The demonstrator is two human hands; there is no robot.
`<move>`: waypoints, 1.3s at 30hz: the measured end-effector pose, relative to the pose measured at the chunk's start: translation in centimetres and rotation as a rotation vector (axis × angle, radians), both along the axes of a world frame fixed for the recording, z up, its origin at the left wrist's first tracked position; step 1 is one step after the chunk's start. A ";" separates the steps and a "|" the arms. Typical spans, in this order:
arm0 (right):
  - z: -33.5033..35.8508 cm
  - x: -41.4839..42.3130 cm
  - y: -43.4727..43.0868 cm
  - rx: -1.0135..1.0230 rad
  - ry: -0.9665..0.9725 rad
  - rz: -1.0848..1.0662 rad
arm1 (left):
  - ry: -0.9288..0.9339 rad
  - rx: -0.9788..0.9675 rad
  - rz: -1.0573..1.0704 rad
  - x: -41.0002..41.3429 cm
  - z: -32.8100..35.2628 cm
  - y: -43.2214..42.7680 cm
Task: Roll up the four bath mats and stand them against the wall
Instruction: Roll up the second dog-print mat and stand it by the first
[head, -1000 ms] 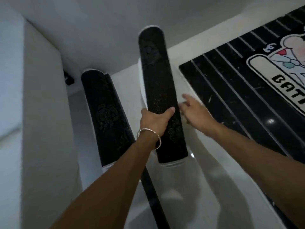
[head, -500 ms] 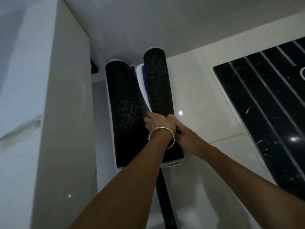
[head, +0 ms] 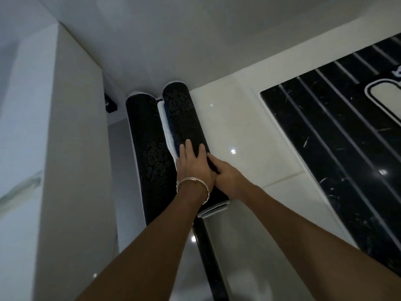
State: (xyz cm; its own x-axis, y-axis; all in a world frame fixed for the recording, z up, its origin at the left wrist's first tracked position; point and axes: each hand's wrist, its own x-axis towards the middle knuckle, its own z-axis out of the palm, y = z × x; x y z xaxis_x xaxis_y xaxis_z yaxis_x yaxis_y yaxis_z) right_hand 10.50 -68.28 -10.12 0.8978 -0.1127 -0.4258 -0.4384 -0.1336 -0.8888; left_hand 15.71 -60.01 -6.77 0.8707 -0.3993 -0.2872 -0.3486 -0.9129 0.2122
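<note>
Lying flat on the glossy cream floor [head: 238,127] to the right is a black striped mat [head: 325,137], well apart from the corner. A tall white panel [head: 76,148] closes in the left side, a small black fitting [head: 110,104] sits low behind it, and a dark strip [head: 208,257] shows past the rolls' near ends. Two rolled mats stand touching side by side against the white wall [head: 173,40]: the left roll [head: 149,137] and the right roll [head: 184,118], both black with dotted flowers and white edging, the right one baring a loose white edge along its left side. The left hand [head: 193,161], a bracelet [head: 193,185] on its wrist, lies flat on the right roll with fingers straight, gripping nothing. The right hand [head: 227,177] rests against that roll's right side, fingers fairly straight, thumb hidden.
</note>
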 end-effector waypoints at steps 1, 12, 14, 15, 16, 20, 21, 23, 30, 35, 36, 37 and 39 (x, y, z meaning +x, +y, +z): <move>-0.1 -0.3 -0.1 0.019 0.013 -0.015 | 0.035 0.002 -0.017 -0.1 0.1 0.0; -1.0 -3.9 1.1 0.146 0.176 -0.130 | 0.212 -0.065 0.171 -0.7 1.1 -0.8; -0.7 -3.9 1.3 -0.046 0.103 -0.231 | 0.239 -0.135 0.270 -0.6 0.8 -0.8; -0.7 -4.0 1.3 -0.117 0.071 -0.239 | 0.257 -0.192 0.325 -0.7 0.9 -1.0; -0.8 -3.9 1.4 -0.169 0.046 -0.232 | 0.268 -0.180 0.355 -0.5 0.9 -1.0; -0.6 -4.0 2.8 -0.419 0.077 -0.064 | 0.205 -0.066 0.336 -0.7 0.4 -0.3; -0.4 -3.9 3.0 -0.427 0.098 -0.038 | 0.183 -0.022 0.284 -0.7 0.6 -0.2; -0.2 -3.7 2.6 -0.383 0.128 -0.009 | 0.158 -0.009 0.170 -0.9 1.1 0.0; -0.2 -4.0 -0.4 -0.059 0.094 -0.156 | 0.085 -0.083 -0.010 -1.2 0.6 -0.8; -0.5 -4.2 -0.7 0.033 0.043 -0.130 | 0.112 -0.085 0.028 -1.5 0.7 -1.7; -0.4 -4.3 -0.6 0.061 0.030 -0.112 | 0.122 -0.087 0.047 -1.5 0.6 -1.7; -0.5 -4.3 -0.6 0.089 0.005 -0.095 | 0.136 -0.085 0.070 -1.4 0.5 -1.8; -0.5 -4.5 -0.3 0.127 -0.018 -0.064 | 0.163 -0.077 0.125 -1.2 0.4 -1.7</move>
